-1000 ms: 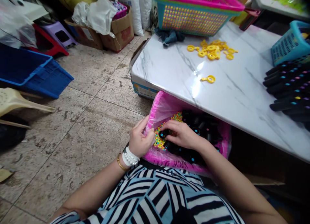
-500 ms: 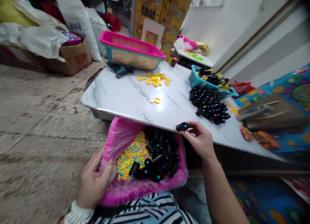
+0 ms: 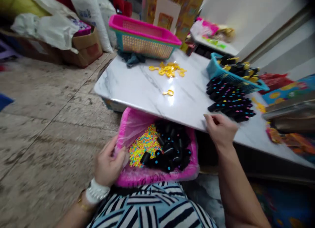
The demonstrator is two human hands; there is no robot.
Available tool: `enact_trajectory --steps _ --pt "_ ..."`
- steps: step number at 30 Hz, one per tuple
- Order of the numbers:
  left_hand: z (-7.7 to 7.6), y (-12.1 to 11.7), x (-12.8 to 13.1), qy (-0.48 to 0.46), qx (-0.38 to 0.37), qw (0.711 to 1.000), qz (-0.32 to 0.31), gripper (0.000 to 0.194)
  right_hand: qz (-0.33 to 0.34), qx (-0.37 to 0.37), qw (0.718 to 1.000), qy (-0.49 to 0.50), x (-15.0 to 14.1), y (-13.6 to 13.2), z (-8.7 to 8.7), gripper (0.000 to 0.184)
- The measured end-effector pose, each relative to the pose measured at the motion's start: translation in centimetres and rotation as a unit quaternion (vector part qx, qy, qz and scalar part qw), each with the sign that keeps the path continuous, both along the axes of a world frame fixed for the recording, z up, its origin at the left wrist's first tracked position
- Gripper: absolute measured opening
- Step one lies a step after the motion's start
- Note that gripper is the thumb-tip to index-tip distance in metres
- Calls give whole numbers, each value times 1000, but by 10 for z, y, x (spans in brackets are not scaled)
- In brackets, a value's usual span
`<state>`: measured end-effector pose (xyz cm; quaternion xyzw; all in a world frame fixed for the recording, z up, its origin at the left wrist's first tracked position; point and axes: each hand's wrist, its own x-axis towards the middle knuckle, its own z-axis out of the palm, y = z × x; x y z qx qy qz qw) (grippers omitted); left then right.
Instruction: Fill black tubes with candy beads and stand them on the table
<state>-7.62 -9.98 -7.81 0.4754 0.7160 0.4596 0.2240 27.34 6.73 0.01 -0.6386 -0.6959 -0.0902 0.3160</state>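
Note:
A pink basket (image 3: 123, 129) lined with clear plastic rests on my lap. It holds many small coloured beads (image 3: 145, 146) on the left and black cylinders (image 3: 169, 150), some with coloured dots on their ends, on the right. My left hand (image 3: 109, 162) is closed on the basket's left rim and its plastic. At the table's near edge my right hand (image 3: 221, 129) has its fingers curled together, just left of and below rows of black cylinders (image 3: 228, 96). What lies inside those fingers is hidden; only a dark spot shows between them.
On the marble-patterned table (image 3: 137, 86) lie a heap of yellow ring-ended pieces (image 3: 171, 69) and a single yellow piece (image 3: 169, 93). A pink-and-teal basket (image 3: 147, 44) stands at the back, with a blue basket (image 3: 228, 72) of black-and-yellow items at right. Cardboard boxes (image 3: 83, 47) are on the floor.
My right hand has moved right and its fingers have curled in; the black cylinder it held up is out of sight. The left hand keeps its grip. The view has shifted.

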Motion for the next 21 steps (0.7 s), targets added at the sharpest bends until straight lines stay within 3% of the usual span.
enact_trajectory --steps 2,5,7,12,17,19,21 --pt "5 2 2 6 15 1000 -17 50 150 -81 985 29 -32 -33 -6 26" --pt "7 4 5 8 31 999 -24 47 408 -244 879 -34 -79 -70 -19 21" --pt "6 4 7 10 37 999 -26 46 484 -289 818 -113 -103 -79 -31 33" --pt "0 1 7 -6 51 999 -19 46 549 -260 763 -221 -140 -72 -48 39" --pt "3 0 7 1 68 997 -30 46 620 -258 680 -295 -163 -72 -38 25" --pt "6 0 7 5 69 997 -34 45 606 -275 675 -319 -165 -70 -33 17" --pt "8 1 8 5 68 997 -33 44 562 -280 702 -336 -163 -63 -28 11"
